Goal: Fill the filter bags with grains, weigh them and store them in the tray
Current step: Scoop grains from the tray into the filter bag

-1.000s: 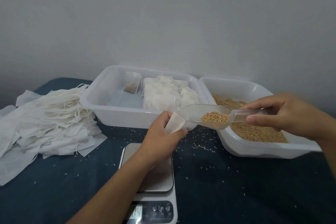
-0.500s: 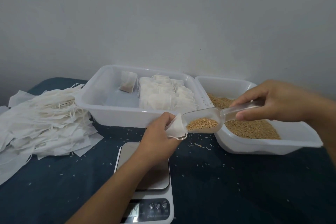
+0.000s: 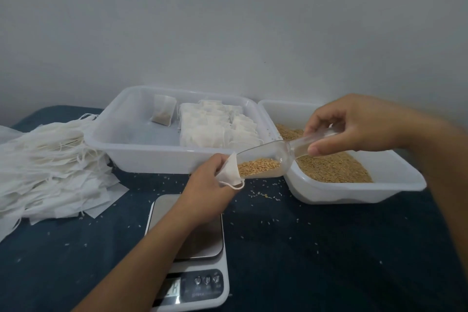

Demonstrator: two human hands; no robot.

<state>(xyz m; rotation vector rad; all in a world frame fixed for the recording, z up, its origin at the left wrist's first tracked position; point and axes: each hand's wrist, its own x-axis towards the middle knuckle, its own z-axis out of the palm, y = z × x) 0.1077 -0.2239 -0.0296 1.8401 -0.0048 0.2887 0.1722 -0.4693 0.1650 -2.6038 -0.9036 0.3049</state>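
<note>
My left hand (image 3: 206, 185) grips a small white filter bag (image 3: 229, 172) above the scale, its mouth turned right. My right hand (image 3: 352, 125) pinches the handle of a clear plastic scoop (image 3: 268, 159), tilted down to the left with its lip at the bag's mouth. Golden grains (image 3: 258, 166) lie at the scoop's low end. The storage tray (image 3: 121, 144) behind holds several filled bags (image 3: 215, 126), one of them (image 3: 163, 113) leaning at its back wall. The grain tray (image 3: 395, 185) sits on the right.
A digital scale (image 3: 200, 261) with a steel plate lies under my left forearm near the front. A pile of empty filter bags (image 3: 50, 167) covers the left of the dark blue cloth. Loose grains (image 3: 260, 194) are scattered on the cloth. A plain wall stands behind.
My right hand has lifted the handle end, so the scoop tips steeper toward the bag. The grains have slid down to the scoop's lip at the bag. My left hand keeps holding the bag.
</note>
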